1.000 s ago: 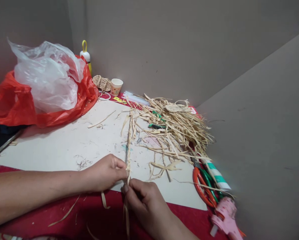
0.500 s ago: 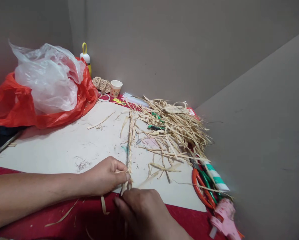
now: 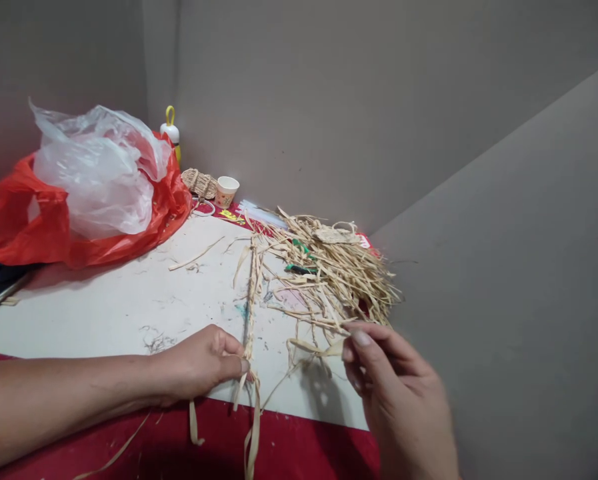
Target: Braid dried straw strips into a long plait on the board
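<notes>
My left hand (image 3: pixel 211 360) pinches the lower end of a straw braid (image 3: pixel 251 300) between thumb and forefinger. The braid runs away from me along the white board. Below those fingers, loose straw ends (image 3: pixel 253 427) hang over the board's near edge. My right hand (image 3: pixel 396 383) is raised at the right, beside the loose strands (image 3: pixel 316 345). Its thumb and fingers are curled together in a pinch; whether a strand sits between them I cannot make out. A thin strand slants from near my left hand toward the right.
A heap of straw (image 3: pixel 353 257) covers the back right, with a green-handled tool (image 3: pixel 301 269) in it. A red bag (image 3: pixel 23 220) with clear plastic (image 3: pixel 93 173) stands at the left. Behind are a paper cup (image 3: pixel 226 192), a woven straw piece (image 3: pixel 199 183) and a bottle (image 3: pixel 169 133).
My right hand has left the spot just below my left hand and moved up and right. My left hand keeps its pinch on the braid. The view has shifted slightly.
</notes>
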The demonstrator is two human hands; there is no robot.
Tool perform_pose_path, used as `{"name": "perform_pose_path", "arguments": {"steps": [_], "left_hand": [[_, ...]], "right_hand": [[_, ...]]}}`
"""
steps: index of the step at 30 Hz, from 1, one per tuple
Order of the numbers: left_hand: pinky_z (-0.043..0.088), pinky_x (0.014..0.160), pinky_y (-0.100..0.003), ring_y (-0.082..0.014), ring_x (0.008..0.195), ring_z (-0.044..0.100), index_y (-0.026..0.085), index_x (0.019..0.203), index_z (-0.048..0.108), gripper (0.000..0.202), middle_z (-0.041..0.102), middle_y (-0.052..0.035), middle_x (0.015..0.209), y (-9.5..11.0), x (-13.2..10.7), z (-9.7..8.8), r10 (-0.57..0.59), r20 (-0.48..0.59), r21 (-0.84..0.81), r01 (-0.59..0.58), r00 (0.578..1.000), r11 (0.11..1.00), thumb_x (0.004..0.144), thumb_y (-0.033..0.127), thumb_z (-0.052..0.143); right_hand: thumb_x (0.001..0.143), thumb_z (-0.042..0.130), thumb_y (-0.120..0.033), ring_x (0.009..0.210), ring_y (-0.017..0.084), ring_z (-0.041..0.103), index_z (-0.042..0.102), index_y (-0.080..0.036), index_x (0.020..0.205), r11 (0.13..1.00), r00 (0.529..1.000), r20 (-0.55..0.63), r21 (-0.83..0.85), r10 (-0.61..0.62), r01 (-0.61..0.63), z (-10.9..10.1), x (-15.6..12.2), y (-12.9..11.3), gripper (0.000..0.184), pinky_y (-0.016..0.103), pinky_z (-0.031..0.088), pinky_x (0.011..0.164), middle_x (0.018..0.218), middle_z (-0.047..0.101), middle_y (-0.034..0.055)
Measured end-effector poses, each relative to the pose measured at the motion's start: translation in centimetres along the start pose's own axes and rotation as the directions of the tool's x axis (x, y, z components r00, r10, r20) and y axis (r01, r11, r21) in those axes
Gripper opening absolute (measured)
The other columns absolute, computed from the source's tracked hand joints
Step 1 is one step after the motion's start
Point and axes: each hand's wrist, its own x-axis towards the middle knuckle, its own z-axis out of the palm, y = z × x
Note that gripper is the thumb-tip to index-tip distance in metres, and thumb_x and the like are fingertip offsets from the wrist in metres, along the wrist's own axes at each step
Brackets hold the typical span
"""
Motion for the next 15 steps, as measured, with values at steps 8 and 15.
{"name": "perform_pose_path", "arguments": {"steps": [8, 15], "left_hand": [[0.013, 0.043, -0.023, -0.0059, 0.043, 0.019, 0.010, 0.077, 0.070, 0.033, 0.042, 0.0056, 0.046, -0.8, 0.3, -0.3, 0.052, 0.022, 0.029, -0.053, 0.998, 0.998, 0.072, 0.040, 0.057], [0.021, 0.048, -0.021, -0.0068, 0.048, 0.030, 0.009, 0.076, 0.071, 0.033, 0.056, 0.0011, 0.054, -1.1, 0.6, -0.2, 0.103, -0.001, 0.033, -0.103, 0.995, 0.994, 0.071, 0.039, 0.058]], "right_hand": [[0.072, 0.067, -0.040, 0.048, 0.011, 0.045, 0.065, -0.018, 0.087, 0.963, 0.999, 0.007, -0.265, -0.041, 0.042, -2.6, 2.7, -2.9, 0.027, 0.021, 0.036, 0.043, 0.056, 0.053, -0.0003], [0.075, 0.053, -0.041, 0.057, 0.016, 0.054, 0.066, -0.014, 0.072, 0.680, 0.976, 0.138, -0.701, -0.167, 0.215, -2.0, 10.7, 1.1, 0.030, 0.026, 0.038, 0.053, 0.065, 0.064, 0.0073]]}}
